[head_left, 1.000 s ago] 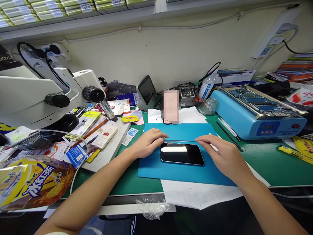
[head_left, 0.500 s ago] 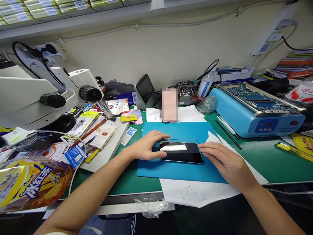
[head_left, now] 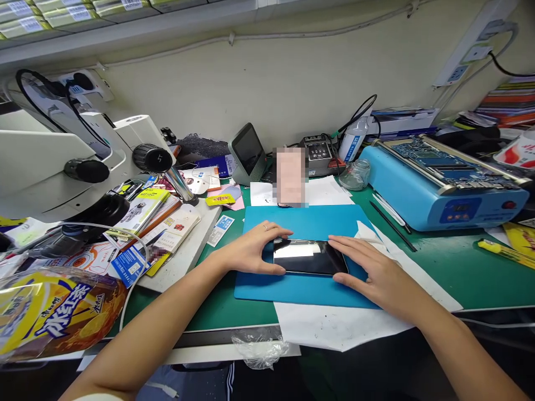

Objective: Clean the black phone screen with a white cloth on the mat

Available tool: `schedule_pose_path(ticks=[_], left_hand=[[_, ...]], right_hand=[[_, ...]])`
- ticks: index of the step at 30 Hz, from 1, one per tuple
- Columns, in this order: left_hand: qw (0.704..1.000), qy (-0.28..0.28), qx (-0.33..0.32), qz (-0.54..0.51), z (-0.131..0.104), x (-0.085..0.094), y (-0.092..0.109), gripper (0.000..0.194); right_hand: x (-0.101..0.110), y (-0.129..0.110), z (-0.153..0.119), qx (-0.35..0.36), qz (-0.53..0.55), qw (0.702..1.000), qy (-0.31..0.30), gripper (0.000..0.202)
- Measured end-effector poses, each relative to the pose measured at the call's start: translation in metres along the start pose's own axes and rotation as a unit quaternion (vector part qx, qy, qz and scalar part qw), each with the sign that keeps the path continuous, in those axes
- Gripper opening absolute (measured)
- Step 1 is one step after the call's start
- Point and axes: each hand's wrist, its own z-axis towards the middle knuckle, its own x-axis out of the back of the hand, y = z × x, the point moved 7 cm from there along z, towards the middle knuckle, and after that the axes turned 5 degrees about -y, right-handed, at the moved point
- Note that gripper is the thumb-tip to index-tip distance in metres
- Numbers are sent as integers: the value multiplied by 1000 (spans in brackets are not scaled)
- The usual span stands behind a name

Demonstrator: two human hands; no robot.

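Note:
A black-screened smartphone [head_left: 309, 257] lies face up on a blue mat [head_left: 259, 289], with a white reflection across its glass. At its left end, my left hand [head_left: 261, 252] grips the long edges, the thumb on the near edge and the fingers on the far edge. My right hand [head_left: 368, 264] frames the right end the same way, with its fingertips at the far corner and its thumb at the near edge. The clear sheet's outline is not distinct now.
A microscope [head_left: 125, 156] stands at left beside a drink bottle [head_left: 62, 312]. A blue heating station [head_left: 451, 195] carrying a circuit board is at right. Black tweezers [head_left: 393, 225] and a glass jar [head_left: 355, 174] lie near it. White paper [head_left: 334, 328] pokes out under the mat.
My right hand has gone from pinching near the phone's right corner to spanning its right end with thumb and fingers. The clear outline behind the phone no longer shows. My left hand stays put.

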Motion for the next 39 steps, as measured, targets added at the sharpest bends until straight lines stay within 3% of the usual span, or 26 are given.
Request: schedule_pose_path(ticks=[10, 39], left_hand=[[1000, -10, 8, 10, 1, -1, -2, 80], [999, -22, 4, 25, 1, 0, -1, 81]], right_hand=[[-1, 5, 1, -43, 46, 997, -32, 67], [-1, 4, 1, -17, 46, 999, -7, 62]])
